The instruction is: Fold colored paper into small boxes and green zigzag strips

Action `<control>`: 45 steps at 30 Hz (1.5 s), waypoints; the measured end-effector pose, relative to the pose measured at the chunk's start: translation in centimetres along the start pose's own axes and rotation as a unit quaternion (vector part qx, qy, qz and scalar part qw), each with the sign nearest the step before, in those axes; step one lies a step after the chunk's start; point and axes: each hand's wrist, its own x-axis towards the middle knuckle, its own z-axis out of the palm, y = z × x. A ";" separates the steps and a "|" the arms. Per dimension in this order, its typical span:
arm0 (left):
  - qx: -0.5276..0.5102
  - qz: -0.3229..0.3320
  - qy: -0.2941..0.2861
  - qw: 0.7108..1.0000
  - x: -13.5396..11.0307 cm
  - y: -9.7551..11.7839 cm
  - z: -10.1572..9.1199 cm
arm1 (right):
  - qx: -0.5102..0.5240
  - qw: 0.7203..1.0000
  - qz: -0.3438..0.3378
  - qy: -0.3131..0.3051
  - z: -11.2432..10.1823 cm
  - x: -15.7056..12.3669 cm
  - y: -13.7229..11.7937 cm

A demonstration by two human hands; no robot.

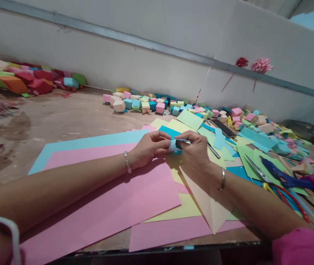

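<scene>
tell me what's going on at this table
A person is working a small light blue paper piece with both bare hands, pinching it between the left grip and the right grip. It is curved or folded and held above the spread sheets. A large pink sheet lies below the left forearm. Scissors lie off to the right, in neither hand. Small coloured paper blocks are massed along the wall.

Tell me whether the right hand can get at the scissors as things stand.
Probably yes: the scissors lie in plain view beside the right forearm, though the right hand holds a small blue paper piece it would likely need to release first.
</scene>
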 end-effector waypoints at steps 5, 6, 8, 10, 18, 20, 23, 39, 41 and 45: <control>-0.035 -0.026 -0.023 0.999 0.0 0.1 0.0 | 0.004 1.000 0.013 -0.025 0.1 0.2 0.4; -0.042 -0.038 -0.026 0.998 0.0 0.1 0.0 | 0.001 0.999 0.016 -0.032 0.2 0.2 0.4; -0.058 -0.063 -0.029 0.996 0.1 0.2 0.0 | -0.007 0.999 0.015 -0.042 0.2 0.2 0.1; -0.074 -0.080 -0.031 0.994 0.3 0.1 -0.2 | -0.014 0.999 0.006 -0.039 0.3 0.2 -0.2; -0.088 -0.106 -0.033 0.990 0.7 -0.1 -0.5 | -0.070 0.997 -0.039 0.010 0.3 0.0 -0.8; -0.097 -0.110 -0.033 0.989 0.7 0.0 -0.4 | -0.059 0.996 -0.059 0.012 0.2 0.1 -0.9; -0.105 -0.112 -0.022 0.988 0.6 0.3 -0.2 | -0.045 0.996 -0.071 -0.015 0.1 0.3 -0.9; -0.123 -0.073 -0.024 0.989 0.8 0.2 -0.4 | -0.125 0.970 -0.209 -0.025 -0.5 0.1 -0.6; -0.122 -0.071 -0.024 0.990 0.9 0.1 -0.6 | -0.129 0.961 -0.242 -0.038 -0.5 -0.1 -0.5; -0.127 -0.066 -0.021 0.989 1.0 0.0 -0.8 | -0.129 0.952 -0.272 -0.045 -0.7 -0.2 -0.6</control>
